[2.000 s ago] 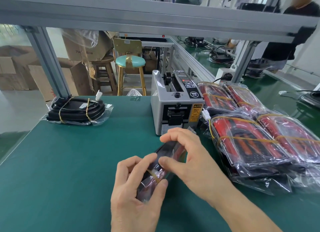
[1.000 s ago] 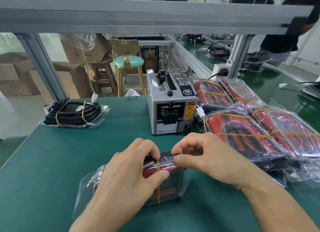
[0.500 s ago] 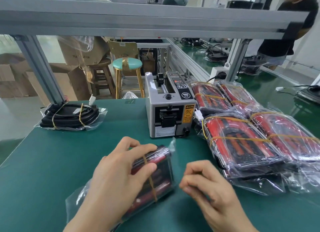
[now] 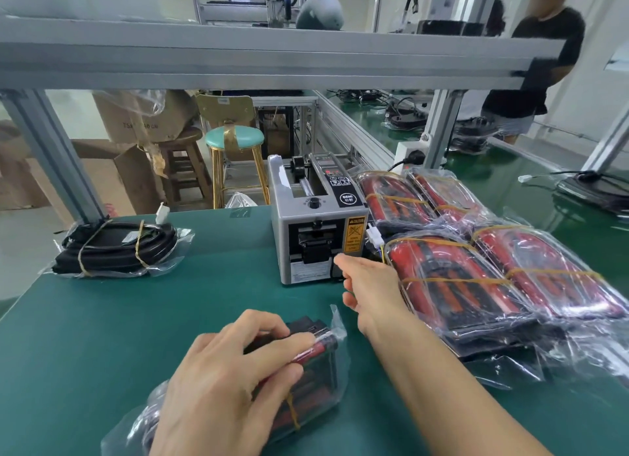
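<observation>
The left hand grips a clear-bagged red-and-black bundle lying on the green mat, while the right hand, fingers loosely extended, is positioned at the lower front of the grey tape dispenser, just beside the stacked bagged bundles.

A single head-worn camera looked forward and down across the green table. It sat close above the left hand on the bagged bundle at lower centre. The right hand showed mid-frame, before the tape dispenser. The wide lens bowed the aluminium beam along the top.
</observation>
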The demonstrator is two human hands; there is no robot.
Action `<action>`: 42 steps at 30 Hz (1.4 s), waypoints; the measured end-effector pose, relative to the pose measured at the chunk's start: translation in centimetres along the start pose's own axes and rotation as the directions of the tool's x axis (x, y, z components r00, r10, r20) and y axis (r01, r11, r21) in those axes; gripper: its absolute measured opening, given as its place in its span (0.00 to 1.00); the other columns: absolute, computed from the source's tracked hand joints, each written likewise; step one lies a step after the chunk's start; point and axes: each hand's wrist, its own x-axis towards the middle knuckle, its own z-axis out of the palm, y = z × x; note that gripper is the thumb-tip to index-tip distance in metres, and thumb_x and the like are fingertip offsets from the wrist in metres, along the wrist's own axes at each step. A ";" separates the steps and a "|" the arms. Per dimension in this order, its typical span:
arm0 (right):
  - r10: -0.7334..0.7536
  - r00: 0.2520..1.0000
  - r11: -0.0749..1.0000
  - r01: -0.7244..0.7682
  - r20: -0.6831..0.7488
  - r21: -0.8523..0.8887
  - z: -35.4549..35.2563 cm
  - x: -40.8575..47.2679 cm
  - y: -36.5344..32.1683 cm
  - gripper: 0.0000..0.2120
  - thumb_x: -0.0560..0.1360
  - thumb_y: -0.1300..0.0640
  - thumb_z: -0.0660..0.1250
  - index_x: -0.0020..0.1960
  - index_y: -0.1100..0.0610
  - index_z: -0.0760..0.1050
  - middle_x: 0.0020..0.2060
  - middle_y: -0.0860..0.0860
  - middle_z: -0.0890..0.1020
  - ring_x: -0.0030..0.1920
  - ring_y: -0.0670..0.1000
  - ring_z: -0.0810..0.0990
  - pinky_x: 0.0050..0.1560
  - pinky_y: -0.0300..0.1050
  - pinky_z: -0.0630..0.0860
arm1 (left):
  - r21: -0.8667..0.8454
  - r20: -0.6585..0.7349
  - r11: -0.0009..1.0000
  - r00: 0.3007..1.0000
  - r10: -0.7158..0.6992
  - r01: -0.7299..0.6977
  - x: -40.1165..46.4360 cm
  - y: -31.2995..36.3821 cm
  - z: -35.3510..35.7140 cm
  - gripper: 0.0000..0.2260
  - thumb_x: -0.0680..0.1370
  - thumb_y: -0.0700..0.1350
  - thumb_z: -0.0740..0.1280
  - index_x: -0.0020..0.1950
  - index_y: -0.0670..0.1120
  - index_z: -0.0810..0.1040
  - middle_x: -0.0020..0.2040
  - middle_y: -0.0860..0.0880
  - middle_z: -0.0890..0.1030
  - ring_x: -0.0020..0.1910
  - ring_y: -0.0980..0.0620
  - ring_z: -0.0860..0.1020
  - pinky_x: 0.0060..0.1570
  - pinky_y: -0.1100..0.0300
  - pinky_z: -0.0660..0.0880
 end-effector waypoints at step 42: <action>-0.263 0.881 0.943 0.321 0.394 -0.086 -2.9 -9.8 -2.3 0.10 0.59 0.48 0.76 0.39 0.48 0.84 0.44 0.33 0.83 0.42 0.27 0.76 0.46 0.33 0.69 | 0.111 -0.206 0.994 0.978 0.008 0.015 -0.3 0.6 1.1 0.11 0.69 0.53 0.61 0.44 0.61 0.83 0.43 0.58 0.78 0.41 0.57 0.67 0.39 0.61 0.64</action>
